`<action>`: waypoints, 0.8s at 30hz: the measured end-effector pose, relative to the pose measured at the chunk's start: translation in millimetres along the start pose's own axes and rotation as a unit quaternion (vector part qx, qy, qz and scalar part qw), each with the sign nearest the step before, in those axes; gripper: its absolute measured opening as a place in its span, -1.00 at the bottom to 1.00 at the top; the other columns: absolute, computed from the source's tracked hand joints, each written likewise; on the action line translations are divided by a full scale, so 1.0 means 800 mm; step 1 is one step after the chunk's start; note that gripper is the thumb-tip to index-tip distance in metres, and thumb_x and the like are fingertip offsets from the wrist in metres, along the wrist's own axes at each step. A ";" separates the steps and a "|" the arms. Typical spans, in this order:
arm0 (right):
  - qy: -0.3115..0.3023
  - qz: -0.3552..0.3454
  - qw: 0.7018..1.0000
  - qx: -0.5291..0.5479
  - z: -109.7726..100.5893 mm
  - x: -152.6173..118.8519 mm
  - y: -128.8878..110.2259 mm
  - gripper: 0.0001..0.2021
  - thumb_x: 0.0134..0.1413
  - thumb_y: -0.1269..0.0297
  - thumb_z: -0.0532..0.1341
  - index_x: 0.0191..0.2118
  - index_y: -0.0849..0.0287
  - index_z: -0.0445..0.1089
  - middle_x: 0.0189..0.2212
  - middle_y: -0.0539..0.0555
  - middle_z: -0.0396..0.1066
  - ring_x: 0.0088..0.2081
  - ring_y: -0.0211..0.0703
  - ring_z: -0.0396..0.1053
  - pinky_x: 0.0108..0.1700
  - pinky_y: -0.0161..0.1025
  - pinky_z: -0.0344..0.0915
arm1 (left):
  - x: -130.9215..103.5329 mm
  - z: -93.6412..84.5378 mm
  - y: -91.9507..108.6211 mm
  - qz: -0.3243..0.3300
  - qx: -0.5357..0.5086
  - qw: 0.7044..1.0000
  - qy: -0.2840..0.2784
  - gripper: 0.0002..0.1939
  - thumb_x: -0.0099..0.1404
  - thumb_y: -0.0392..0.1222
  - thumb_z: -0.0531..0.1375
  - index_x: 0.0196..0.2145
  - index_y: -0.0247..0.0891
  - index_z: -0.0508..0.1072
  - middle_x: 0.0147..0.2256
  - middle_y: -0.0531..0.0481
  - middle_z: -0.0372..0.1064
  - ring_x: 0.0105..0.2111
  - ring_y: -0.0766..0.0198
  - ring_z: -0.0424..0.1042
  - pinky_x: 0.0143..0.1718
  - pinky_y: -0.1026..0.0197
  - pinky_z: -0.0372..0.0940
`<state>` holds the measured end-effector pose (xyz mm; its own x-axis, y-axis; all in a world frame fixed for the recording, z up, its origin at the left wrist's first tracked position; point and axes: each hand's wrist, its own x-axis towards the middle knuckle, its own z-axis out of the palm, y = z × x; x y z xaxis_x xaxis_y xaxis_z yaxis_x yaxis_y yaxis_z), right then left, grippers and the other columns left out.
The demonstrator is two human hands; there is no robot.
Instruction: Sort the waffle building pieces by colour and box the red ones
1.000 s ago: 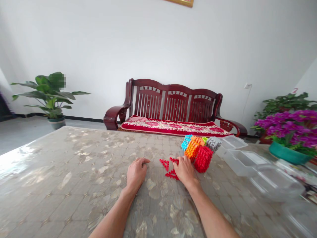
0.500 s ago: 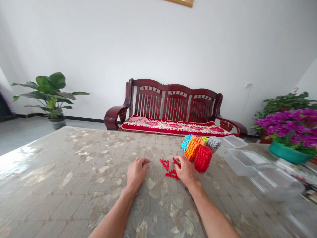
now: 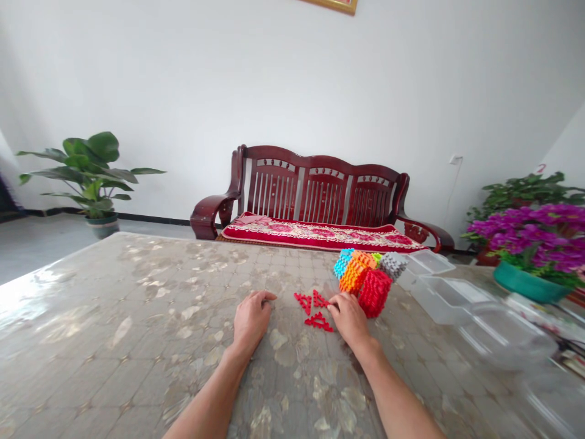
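Three red triangular toothed pieces lie flat on the patterned tabletop: a left piece [image 3: 303, 301], an upper right piece [image 3: 320, 299] and a lower piece [image 3: 319, 322]. My right hand [image 3: 351, 318] is just right of the upper right piece, its bent fingertips at or very near that piece's edge. The fingers look slightly parted and nothing shows between them. My left hand [image 3: 252, 316] rests on the table left of the pieces, empty, with its forefinger stretched out. Beyond my right hand stand a red stack [image 3: 375, 292] and an orange stack [image 3: 353, 273] of similar toothed pieces.
Blue [image 3: 343, 263] and grey stacks [image 3: 393, 265] stand behind, with a bit of green. Clear plastic boxes [image 3: 450, 299] line the right side. A green pot of purple flowers [image 3: 530, 280] sits beyond them. A wooden bench [image 3: 301, 189] is behind the table.
My right hand has drawn back a little to the right, off the upper right red piece, which now shows in full on the table. My left hand stays about where it was.
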<state>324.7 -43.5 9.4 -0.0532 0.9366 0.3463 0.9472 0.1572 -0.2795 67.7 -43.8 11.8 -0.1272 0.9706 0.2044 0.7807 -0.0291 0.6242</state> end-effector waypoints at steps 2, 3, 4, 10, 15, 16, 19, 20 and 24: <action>0.000 -0.006 1.000 -0.023 0.001 0.000 -0.002 -0.89 0.14 0.34 0.16 -0.32 0.11 0.46 -0.26 0.09 0.45 -0.12 -0.07 0.33 -0.03 -0.22 0.19 | 0.000 -0.001 0.001 0.000 0.001 1.000 -0.001 -0.64 0.16 -0.33 0.01 -0.22 -0.12 0.55 -0.15 0.02 0.51 -0.14 0.22 0.45 -0.10 0.26 0.24; -0.001 -0.007 0.999 -0.034 0.003 -0.001 -0.003 -0.89 0.14 0.33 0.17 -0.31 0.12 0.45 -0.26 0.10 0.44 -0.12 -0.07 0.33 -0.03 -0.22 0.19 | -0.001 -0.001 0.001 0.000 0.002 1.000 -0.001 -0.64 0.16 -0.34 0.02 -0.22 -0.12 0.55 -0.15 0.02 0.51 -0.14 0.22 0.45 -0.10 0.27 0.24; -0.002 -0.006 0.999 -0.043 0.004 -0.001 -0.003 -0.90 0.15 0.33 0.17 -0.31 0.12 0.44 -0.26 0.10 0.44 -0.12 -0.06 0.33 -0.03 -0.22 0.19 | -0.001 -0.001 0.002 -0.001 0.002 1.000 -0.002 -0.64 0.16 -0.34 0.02 -0.22 -0.12 0.55 -0.15 0.03 0.51 -0.14 0.22 0.45 -0.10 0.27 0.24; 0.012 -0.016 0.998 -0.060 0.004 -0.003 -0.010 -0.92 0.19 0.35 0.14 -0.28 0.12 0.38 -0.28 0.10 0.42 -0.14 -0.06 0.34 -0.07 -0.20 0.21 | -0.001 -0.001 0.000 -0.002 0.004 1.000 0.000 -0.64 0.16 -0.34 0.03 -0.21 -0.11 0.55 -0.11 0.04 0.50 -0.13 0.22 0.45 -0.09 0.27 0.24; 0.055 -0.030 0.998 -0.028 -0.026 0.001 -0.026 -0.91 0.22 0.36 0.10 -0.25 0.10 0.35 -0.26 0.10 0.41 -0.15 -0.08 0.34 -0.10 -0.20 0.22 | 0.000 -0.002 -0.001 -0.002 0.007 1.000 -0.010 -0.65 0.16 -0.35 0.04 -0.21 -0.12 0.54 -0.11 0.03 0.51 -0.11 0.22 0.44 -0.08 0.28 0.24; 0.068 -0.029 0.997 -0.022 -0.035 0.002 -0.027 -0.90 0.22 0.35 0.09 -0.24 0.09 0.34 -0.26 0.10 0.41 -0.15 -0.08 0.34 -0.11 -0.20 0.22 | 0.000 -0.002 0.000 -0.002 0.007 1.000 -0.011 -0.65 0.16 -0.35 0.04 -0.21 -0.13 0.54 -0.11 0.03 0.51 -0.11 0.22 0.44 -0.08 0.28 0.24; 0.112 -0.017 0.993 -0.009 -0.067 0.005 -0.018 -0.90 0.22 0.32 0.09 -0.25 0.11 0.34 -0.26 0.10 0.41 -0.15 -0.07 0.33 -0.12 -0.20 0.21 | 0.000 -0.002 0.000 -0.004 0.008 1.000 -0.012 -0.64 0.16 -0.35 0.03 -0.21 -0.12 0.55 -0.11 0.04 0.51 -0.11 0.21 0.45 -0.08 0.26 0.25; 0.125 -0.013 0.992 -0.008 -0.079 0.006 -0.011 -0.89 0.21 0.32 0.09 -0.26 0.11 0.35 -0.26 0.10 0.40 -0.16 -0.07 0.32 -0.12 -0.20 0.20 | 0.000 -0.002 0.000 -0.004 0.008 1.000 -0.012 -0.65 0.17 -0.34 0.03 -0.21 -0.12 0.55 -0.12 0.03 0.51 -0.12 0.21 0.45 -0.09 0.26 0.25; 0.160 0.011 0.987 -0.020 -0.129 0.011 0.034 -0.86 0.18 0.28 0.08 -0.29 0.11 0.38 -0.26 0.09 0.39 -0.17 -0.09 0.32 -0.13 -0.20 0.19 | 0.001 -0.001 -0.001 0.000 0.015 1.000 -0.012 -0.65 0.17 -0.33 0.03 -0.22 -0.12 0.55 -0.11 0.02 0.51 -0.11 0.21 0.45 -0.08 0.26 0.25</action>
<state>382.5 -63.7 97.4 0.0635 0.7911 0.6083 0.9591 0.1200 -0.2562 66.5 -42.9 12.3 -0.1131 0.9759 0.1868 0.7987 -0.0225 0.6013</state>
